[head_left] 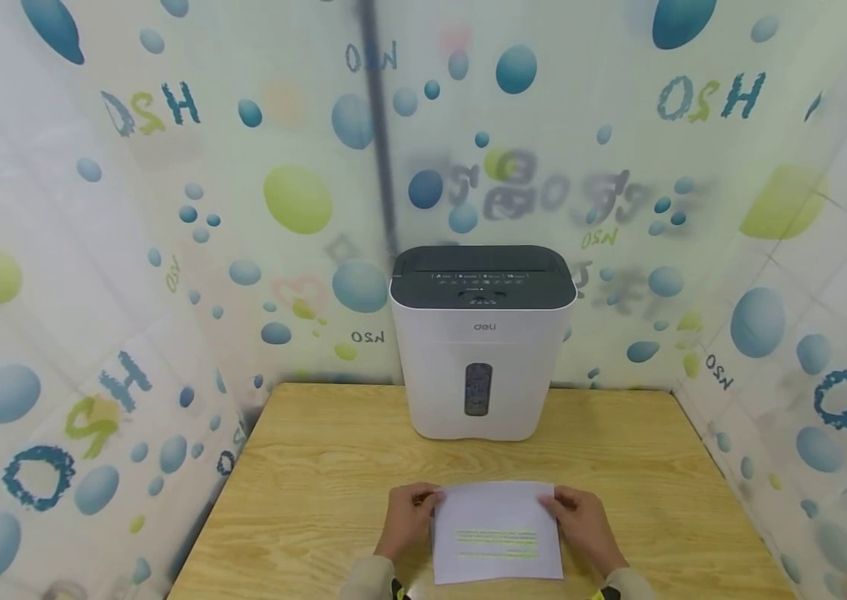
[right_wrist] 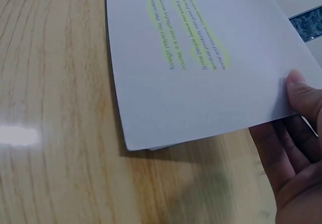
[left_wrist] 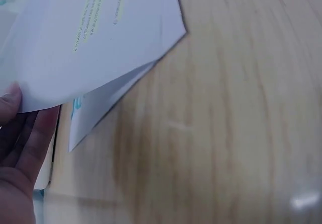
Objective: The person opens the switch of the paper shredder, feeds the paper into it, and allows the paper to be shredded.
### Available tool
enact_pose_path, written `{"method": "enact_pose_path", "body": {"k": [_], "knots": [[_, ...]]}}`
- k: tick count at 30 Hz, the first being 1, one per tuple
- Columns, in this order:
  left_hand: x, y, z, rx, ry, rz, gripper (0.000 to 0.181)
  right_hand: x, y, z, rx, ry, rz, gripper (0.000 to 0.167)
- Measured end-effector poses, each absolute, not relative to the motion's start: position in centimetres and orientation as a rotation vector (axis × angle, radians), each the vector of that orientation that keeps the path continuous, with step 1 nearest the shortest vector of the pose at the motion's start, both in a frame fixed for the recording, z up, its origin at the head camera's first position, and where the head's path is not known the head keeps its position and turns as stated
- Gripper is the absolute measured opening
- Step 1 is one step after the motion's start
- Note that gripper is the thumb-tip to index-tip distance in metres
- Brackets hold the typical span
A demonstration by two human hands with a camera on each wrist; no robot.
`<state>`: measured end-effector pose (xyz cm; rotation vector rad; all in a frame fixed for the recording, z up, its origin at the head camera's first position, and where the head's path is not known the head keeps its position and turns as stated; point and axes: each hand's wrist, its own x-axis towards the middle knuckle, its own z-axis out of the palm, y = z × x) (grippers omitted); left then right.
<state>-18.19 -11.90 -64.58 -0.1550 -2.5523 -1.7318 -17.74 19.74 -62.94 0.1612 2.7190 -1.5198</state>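
A white sheet of paper (head_left: 497, 562) with several printed lines highlighted yellow is held by both hands, low at the front of the table. My left hand (head_left: 408, 518) pinches its far left corner, thumb on top and fingers beneath. At the far right corner my right hand (head_left: 583, 521) pinches it the same way. In the left wrist view the paper (left_wrist: 115, 38) shows a second layer under its raised edge; whether it is a fold or another sheet I cannot tell. In the right wrist view the near corner of the paper (right_wrist: 166, 108) lies close to the wood.
A white paper shredder (head_left: 438, 367) with a dark top and a small window stands at the back of the wooden table (head_left: 318, 467), beyond the paper. Patterned curtains (head_left: 243, 208) with blue and green spots hang behind and on both sides.
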Motion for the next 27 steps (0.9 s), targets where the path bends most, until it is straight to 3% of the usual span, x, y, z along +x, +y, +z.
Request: {"method": "enact_pose_path", "body": {"k": [7, 27], "knots": [[-18.6, -12.1, -63.6, -0.180, -2.527, -1.740, 0.009, -17.9, 19.8, -62.0, 0.132, 2.704, -1.547, 0.018], [-20.5, -12.1, -60.7, -0.238, -2.504, -1.672, 0.009, -19.6, 20.1, -59.6, 0.059, 2.697, -1.606, 0.016]]}}
